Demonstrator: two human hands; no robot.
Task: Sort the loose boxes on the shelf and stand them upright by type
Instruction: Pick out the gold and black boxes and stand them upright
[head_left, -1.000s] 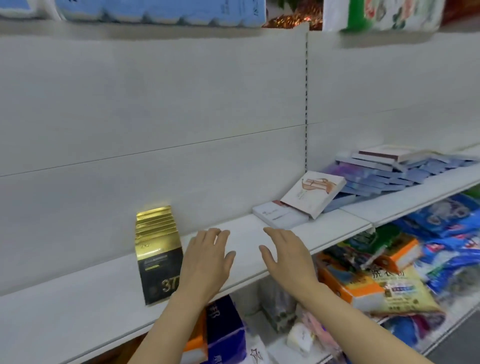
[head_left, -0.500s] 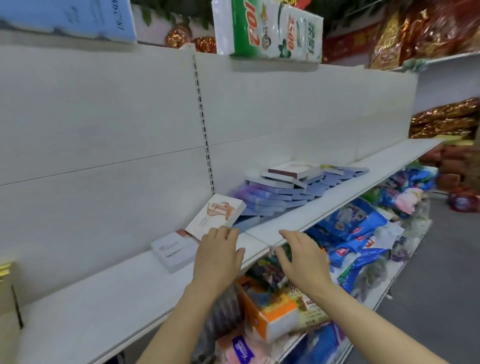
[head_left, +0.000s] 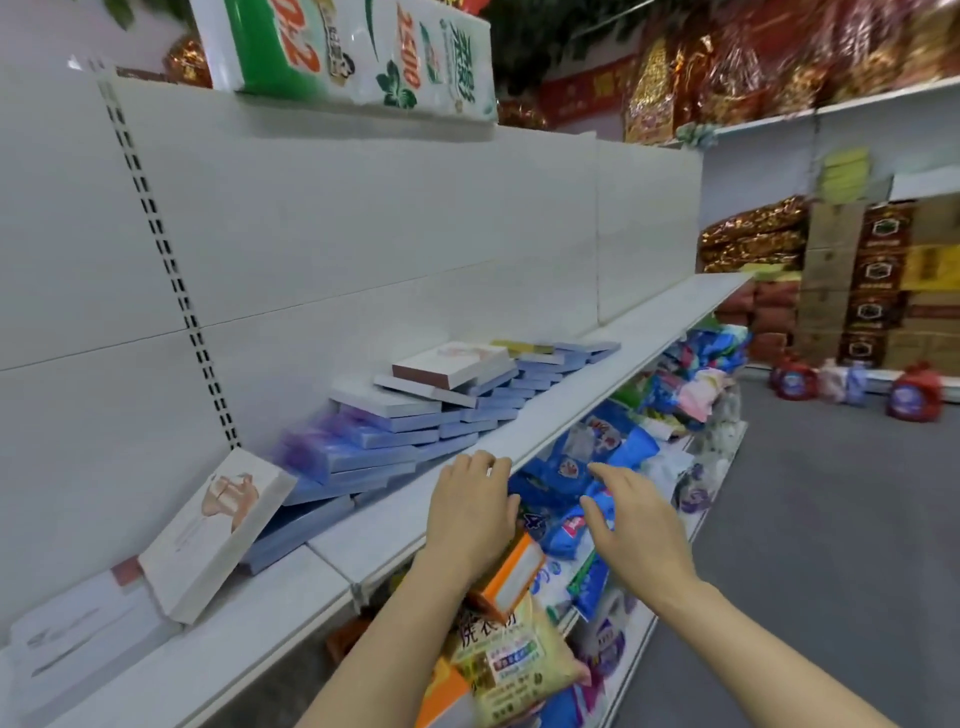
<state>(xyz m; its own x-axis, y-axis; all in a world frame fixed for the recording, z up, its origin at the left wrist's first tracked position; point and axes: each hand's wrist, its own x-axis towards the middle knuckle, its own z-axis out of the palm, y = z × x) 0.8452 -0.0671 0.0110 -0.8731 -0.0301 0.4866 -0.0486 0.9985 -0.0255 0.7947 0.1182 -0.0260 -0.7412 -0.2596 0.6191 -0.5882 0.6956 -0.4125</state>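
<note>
Both grips empty. Left hand (head_left: 470, 506) rests flat-fingered at the shelf (head_left: 613, 374) front edge, fingers relaxed; right hand (head_left: 636, 519) hovers off the edge, fingers loosely spread, over the blue bags (head_left: 582, 457) below. Loose boxes: a slumped row of blue boxes (head_left: 415, 431) lying flat and overlapping along the back panel, white boxes (head_left: 447, 364) on top, another white box (head_left: 218, 530) leaning at the near end. Advice: lift the white ones off first, then gather blue boxes in a batch, square their edges, stand them against the panel.
</note>
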